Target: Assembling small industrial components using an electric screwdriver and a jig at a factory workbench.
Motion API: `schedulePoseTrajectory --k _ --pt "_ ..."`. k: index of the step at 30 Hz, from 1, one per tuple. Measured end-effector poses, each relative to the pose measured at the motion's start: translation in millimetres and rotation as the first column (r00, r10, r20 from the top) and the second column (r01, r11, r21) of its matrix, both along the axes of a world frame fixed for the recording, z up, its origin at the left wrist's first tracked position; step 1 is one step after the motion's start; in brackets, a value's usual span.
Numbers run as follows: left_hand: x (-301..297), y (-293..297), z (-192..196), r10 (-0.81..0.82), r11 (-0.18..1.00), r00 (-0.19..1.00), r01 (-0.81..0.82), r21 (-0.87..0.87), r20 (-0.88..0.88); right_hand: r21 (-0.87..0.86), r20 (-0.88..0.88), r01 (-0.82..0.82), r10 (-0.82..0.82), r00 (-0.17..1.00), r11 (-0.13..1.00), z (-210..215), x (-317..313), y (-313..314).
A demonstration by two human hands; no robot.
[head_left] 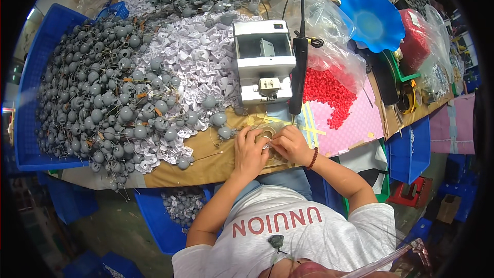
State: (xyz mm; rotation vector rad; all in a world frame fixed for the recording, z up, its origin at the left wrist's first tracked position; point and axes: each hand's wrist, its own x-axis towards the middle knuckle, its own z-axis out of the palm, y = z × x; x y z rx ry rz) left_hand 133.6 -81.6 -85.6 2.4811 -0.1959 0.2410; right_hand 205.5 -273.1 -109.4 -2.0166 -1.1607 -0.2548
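At the table's near edge, my left hand [249, 150] and my right hand [292, 145] meet, fingertips almost touching. Both are closed in a pinch around something small and pale between them; the fingers mostly hide it. A beaded bracelet [313, 158] circles my right wrist. Just beyond the hands, a black pen-shaped power screwdriver [299, 74] hangs upright, its tip pointing down. Left of it stands a white bench machine [265, 64] with a dark window. Grey ball-shaped parts [225, 132] with thin wires lie close to my left hand.
A large heap of grey ball parts [98, 92] fills the left side, partly in a blue bin [25, 118]. White plastic pieces [193, 54] are piled beside it. Small red parts [329, 92] spill from a clear bag on the right, near a blue scalloped bowl [371, 19].
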Motion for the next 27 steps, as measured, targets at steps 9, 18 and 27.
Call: schedulePoseTrajectory --k 9,18,27 --pt "12.7 48.8 8.6 -0.019 0.995 1.000 0.018 -0.097 -0.001 -0.162 0.094 -0.080 0.096 0.991 0.984 8.3 -3.4 1.5" --pt "63.9 100.5 12.6 -0.166 0.792 0.985 0.101 0.602 0.053 -0.198 0.034 0.113 -0.108 0.994 0.974 16.0 -29.9 5.9" --pt "66.4 108.9 48.0 -0.236 0.934 0.965 0.194 0.301 0.112 0.030 -0.285 0.204 -0.187 0.940 0.978 11.1 -24.2 6.1"
